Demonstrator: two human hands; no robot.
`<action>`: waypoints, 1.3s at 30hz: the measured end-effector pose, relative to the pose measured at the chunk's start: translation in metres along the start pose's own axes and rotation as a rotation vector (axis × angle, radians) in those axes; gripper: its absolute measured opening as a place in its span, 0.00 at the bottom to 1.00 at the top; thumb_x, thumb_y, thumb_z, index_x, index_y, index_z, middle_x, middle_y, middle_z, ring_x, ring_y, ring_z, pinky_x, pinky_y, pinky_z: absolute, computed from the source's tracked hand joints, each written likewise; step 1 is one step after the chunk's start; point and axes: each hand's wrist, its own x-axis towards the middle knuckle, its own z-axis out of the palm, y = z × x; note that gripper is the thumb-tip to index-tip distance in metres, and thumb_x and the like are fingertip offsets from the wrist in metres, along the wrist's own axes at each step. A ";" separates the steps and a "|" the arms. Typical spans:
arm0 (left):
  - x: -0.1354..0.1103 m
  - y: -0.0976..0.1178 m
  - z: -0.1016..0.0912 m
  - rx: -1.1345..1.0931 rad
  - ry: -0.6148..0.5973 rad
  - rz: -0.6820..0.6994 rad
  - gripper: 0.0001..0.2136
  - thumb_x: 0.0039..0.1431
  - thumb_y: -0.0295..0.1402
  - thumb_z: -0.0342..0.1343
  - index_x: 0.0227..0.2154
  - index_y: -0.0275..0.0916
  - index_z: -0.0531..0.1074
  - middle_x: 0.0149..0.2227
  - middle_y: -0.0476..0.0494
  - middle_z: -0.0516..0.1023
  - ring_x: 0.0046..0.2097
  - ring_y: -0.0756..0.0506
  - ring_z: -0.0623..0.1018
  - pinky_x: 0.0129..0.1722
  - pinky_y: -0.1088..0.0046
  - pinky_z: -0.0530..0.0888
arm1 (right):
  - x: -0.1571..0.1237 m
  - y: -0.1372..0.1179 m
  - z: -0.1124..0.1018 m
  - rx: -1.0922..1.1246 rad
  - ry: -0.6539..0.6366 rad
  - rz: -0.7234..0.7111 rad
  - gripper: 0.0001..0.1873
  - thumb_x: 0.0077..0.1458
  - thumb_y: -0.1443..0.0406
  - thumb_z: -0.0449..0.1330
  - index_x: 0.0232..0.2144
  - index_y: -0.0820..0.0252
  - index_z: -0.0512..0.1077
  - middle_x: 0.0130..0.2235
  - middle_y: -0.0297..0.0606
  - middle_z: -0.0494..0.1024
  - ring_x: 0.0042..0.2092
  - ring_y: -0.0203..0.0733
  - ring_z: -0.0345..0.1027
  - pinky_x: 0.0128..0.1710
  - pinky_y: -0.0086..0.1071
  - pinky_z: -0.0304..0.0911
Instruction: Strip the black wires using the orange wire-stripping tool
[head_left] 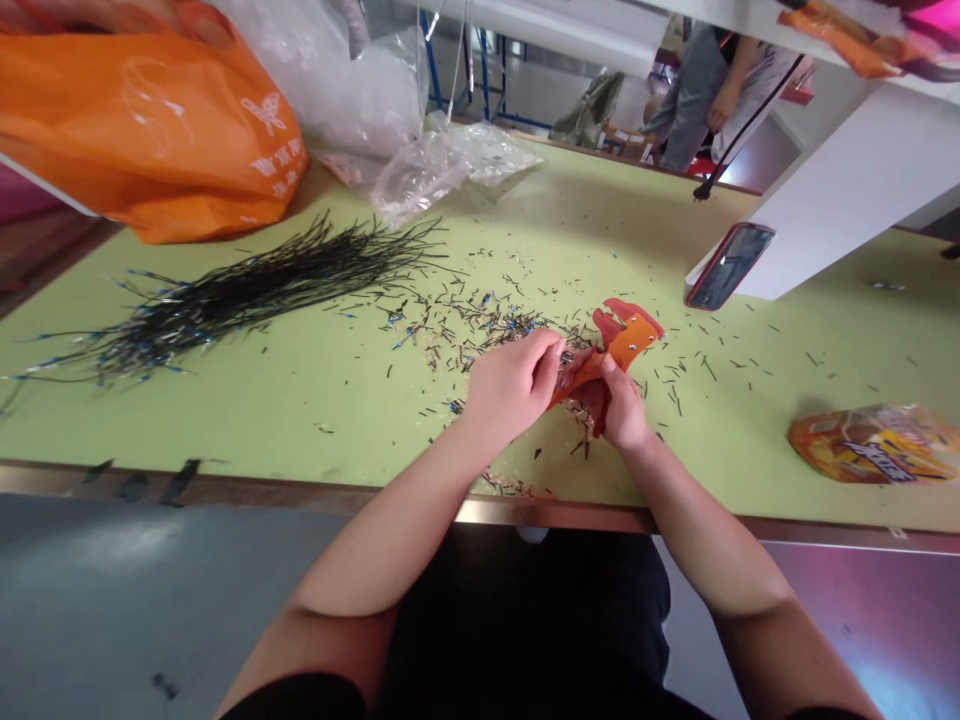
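Observation:
My right hand [624, 408] is wrapped round the handles of an orange and red wire stripper [634, 341], whose jaws point away from me over the table. Just left of the tool, my left hand [511, 385] is closed, thumb against curled fingers; whatever it may pinch is hidden. Short black and blue wire scraps [517, 325] and copper-coloured bits lie around and beneath both hands. To the left lies a long bundle of thin black wires [262, 285], with blue and silvery pieces at its near left ends.
An orange bag [172, 130] and clear plastic bags [442, 165] stand at the back left of the green table [360, 410]. A phone [729, 265] leans against a white post [832, 190]. A snack packet [874, 442] lies at right. Another person [697, 95] is beyond the table.

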 end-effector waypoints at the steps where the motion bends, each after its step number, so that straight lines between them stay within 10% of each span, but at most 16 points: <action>1: 0.000 0.000 0.001 0.009 0.004 0.008 0.11 0.73 0.35 0.47 0.39 0.41 0.74 0.31 0.48 0.82 0.28 0.50 0.76 0.29 0.72 0.66 | 0.000 0.002 -0.001 -0.013 -0.010 0.002 0.27 0.60 0.38 0.58 0.37 0.54 0.73 0.36 0.42 0.78 0.47 0.52 0.76 0.44 0.47 0.77; 39: -0.006 0.013 0.005 0.053 -0.113 0.141 0.14 0.74 0.34 0.43 0.36 0.41 0.73 0.26 0.46 0.78 0.25 0.49 0.72 0.24 0.69 0.58 | -0.004 0.012 0.005 -0.084 0.286 -0.048 0.32 0.57 0.34 0.57 0.43 0.53 0.70 0.37 0.43 0.78 0.49 0.56 0.77 0.40 0.46 0.76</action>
